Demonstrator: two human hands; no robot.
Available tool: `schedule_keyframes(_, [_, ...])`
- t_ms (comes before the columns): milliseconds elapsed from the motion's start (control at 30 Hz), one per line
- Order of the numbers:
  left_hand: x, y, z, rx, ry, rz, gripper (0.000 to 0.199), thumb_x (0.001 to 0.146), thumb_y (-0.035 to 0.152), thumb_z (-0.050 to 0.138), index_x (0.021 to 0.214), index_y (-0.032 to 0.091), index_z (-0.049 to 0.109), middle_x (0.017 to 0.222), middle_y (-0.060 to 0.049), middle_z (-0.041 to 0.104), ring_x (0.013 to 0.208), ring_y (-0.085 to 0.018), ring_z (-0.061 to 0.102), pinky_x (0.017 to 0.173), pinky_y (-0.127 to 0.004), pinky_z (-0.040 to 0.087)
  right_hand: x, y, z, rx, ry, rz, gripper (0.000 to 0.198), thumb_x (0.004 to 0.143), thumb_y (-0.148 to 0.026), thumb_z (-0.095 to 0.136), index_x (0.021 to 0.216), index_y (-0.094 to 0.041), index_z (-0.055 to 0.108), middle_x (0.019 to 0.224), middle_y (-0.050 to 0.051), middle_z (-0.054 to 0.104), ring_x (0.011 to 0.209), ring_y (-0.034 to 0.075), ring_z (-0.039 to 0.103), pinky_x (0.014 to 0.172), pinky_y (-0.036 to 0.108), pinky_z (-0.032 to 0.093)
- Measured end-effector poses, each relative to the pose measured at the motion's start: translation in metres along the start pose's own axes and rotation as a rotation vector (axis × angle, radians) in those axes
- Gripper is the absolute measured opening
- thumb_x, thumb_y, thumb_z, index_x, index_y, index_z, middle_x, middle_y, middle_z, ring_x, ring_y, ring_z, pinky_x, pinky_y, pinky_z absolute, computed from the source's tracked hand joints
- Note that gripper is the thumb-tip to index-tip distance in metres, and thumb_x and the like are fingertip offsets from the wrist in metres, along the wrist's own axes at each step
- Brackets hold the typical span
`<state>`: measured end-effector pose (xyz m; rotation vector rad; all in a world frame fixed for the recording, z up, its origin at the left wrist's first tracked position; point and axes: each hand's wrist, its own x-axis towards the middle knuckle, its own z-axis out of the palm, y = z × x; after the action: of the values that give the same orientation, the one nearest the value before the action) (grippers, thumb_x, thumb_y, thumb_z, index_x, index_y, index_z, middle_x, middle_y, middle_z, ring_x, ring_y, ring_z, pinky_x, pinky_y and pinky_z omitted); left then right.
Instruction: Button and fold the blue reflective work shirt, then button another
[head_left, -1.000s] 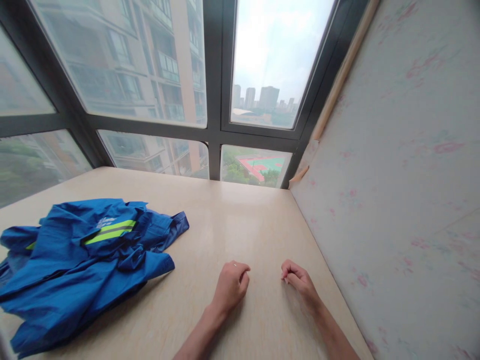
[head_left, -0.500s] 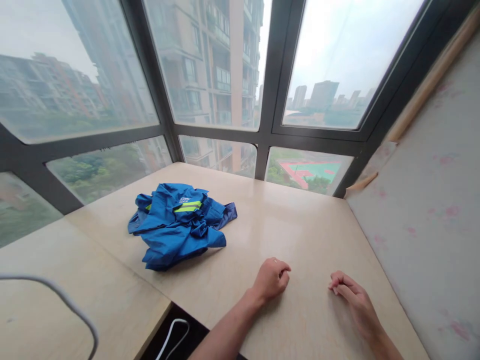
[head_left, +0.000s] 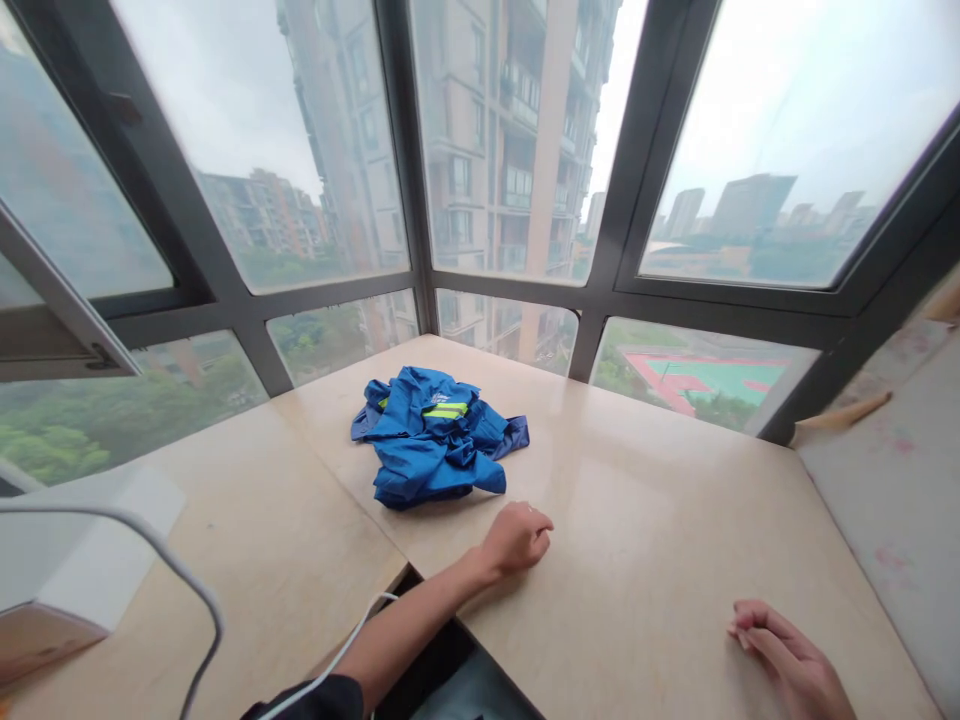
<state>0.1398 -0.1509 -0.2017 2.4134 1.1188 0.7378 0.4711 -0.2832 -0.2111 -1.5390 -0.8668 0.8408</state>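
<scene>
While the blue garment (head_left: 435, 450) lies bunched on the tabletop (head_left: 637, 530), in front of the window corner, both hands rest empty-looking & well apart. L hand (head_left: 516, 538), just beside garment's near R edge, is curled in a loose fist, knuckles up; palm side hidden, so can't tell what, if anything, is under the fingers. R hand (head_left: 787, 650) is nr the wall (head_left: 900, 490), fingers bent in, tips together; its forearm is cut off at btm edge.

Garment's folds hide most of its shape: yellow-green stripe w/ grey band shows, white lettering above too small to read. L forearm runs into a black sleeve (head_left: 322, 700), also cut off at btm, w/ a thin white cable (head_left: 334, 667) crossing it. Thicker grey cable (head_left: 219, 628) on L loops in & is cut off at L & btm edges. Flat panel (head_left: 75, 310) upper L mostly out of frame, can't tell what it is.

Containers: dark opening (head_left: 442, 660) in tabletop, partly covered by L forearm; smth greyish down inside, hard to make out. White box (head_left: 90, 565) far L, cut off by edge; contents can't be seen.
</scene>
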Motion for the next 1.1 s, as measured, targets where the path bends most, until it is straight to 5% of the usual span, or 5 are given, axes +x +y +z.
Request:
schedule_keyframes(200, [0.027, -0.026, -0.092, 0.303, 0.175, -0.033, 0.029, 0.084, 0.015, 0.052, 0.104, 0.017, 0.073, 0.102, -0.011, 0.073, 0.1, -0.024, 0.064, 0.092, -0.036, 0.048, 0.008, 0.011, -0.002, -0.002, 0.099, 0.072, 0.032, 0.042, -0.042, 0.077, 0.063, -0.02, 0.071, 0.075, 0.006, 0.067, 0.071, 0.024, 0.062, 0.057, 0.029, 0.052])
schedule_keyframes(433, [0.043, -0.093, -0.182, 0.496, 0.276, -0.652, 0.067, 0.079, 0.025, 0.065, 0.142, 0.011, 0.044, 0.15, -0.021, 0.042, 0.143, -0.036, 0.03, 0.113, -0.045, 0.028, 0.015, 0.024, -0.006, -0.074, 0.089, 0.032, 0.032, 0.045, -0.047, 0.075, 0.065, -0.021, 0.072, 0.082, 0.008, 0.071, 0.076, 0.029, 0.066, 0.06, 0.033, 0.055])
schedule_keyframes(667, [0.028, -0.127, -0.208, 0.299, 0.226, -0.823, 0.013, 0.076, 0.025, 0.067, 0.083, 0.015, 0.07, 0.093, -0.009, 0.073, 0.093, -0.024, 0.065, 0.079, -0.028, 0.046, 0.012, 0.016, -0.004, -0.133, 0.089, 0.045, 0.033, 0.044, -0.047, 0.074, 0.066, -0.022, 0.072, 0.085, 0.007, 0.072, 0.089, 0.031, 0.064, 0.065, 0.032, 0.054])
schedule_keyframes(967, [0.094, -0.028, -0.245, 0.194, 0.723, -0.627, 0.032, 0.098, 0.034, 0.044, 0.077, 0.016, 0.06, 0.075, -0.003, 0.06, 0.075, -0.015, 0.054, 0.07, -0.024, 0.041, 0.01, 0.009, -0.001, -0.181, 0.089, 0.01, 0.036, 0.045, -0.051, 0.073, 0.065, -0.022, 0.073, 0.083, 0.008, 0.072, 0.079, 0.03, 0.066, 0.057, 0.032, 0.055])
schedule_keyframes(1100, [0.109, 0.072, -0.213, -0.229, 0.723, 0.104, 0.038, 0.094, 0.046, 0.055, 0.073, 0.016, 0.061, 0.067, 0.001, 0.054, 0.068, -0.013, 0.053, 0.066, -0.023, 0.042, 0.01, 0.009, -0.002, -0.174, 0.085, 0.019, 0.037, 0.045, -0.051, 0.074, 0.067, -0.021, 0.074, 0.084, 0.007, 0.072, 0.075, 0.027, 0.067, 0.058, 0.03, 0.056])
